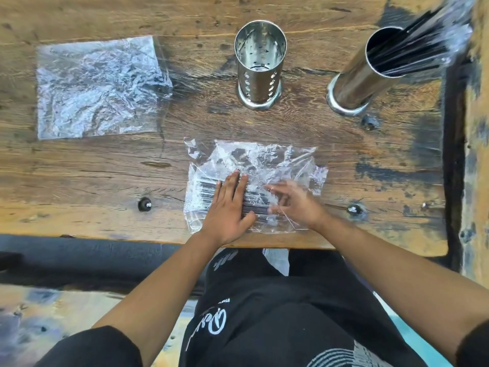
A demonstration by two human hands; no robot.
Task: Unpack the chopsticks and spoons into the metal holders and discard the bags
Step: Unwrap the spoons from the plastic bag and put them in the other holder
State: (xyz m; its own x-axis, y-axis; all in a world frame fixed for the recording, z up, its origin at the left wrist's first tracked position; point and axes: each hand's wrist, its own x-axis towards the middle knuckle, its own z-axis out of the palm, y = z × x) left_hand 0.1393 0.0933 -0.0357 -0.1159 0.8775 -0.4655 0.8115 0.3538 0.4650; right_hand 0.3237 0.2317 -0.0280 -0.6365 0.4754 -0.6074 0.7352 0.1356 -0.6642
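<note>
Pressing flat on the near bag (254,181), the left hand (227,210) lies with straight fingers over the dark chopsticks (209,190) still sealed inside the clear plastic at the table's (92,181) front edge. The right hand (296,205) is blurred just beside it, under or against the crinkled film; whether it grips anything I cannot tell. Farther back, the perforated holder (259,67) stands upright with nothing showing inside. To its right, the second holder (365,72) carries a bundle of black sticks (412,41) wrapped in plastic. A flattened bag (98,86) lies far left.
</note>
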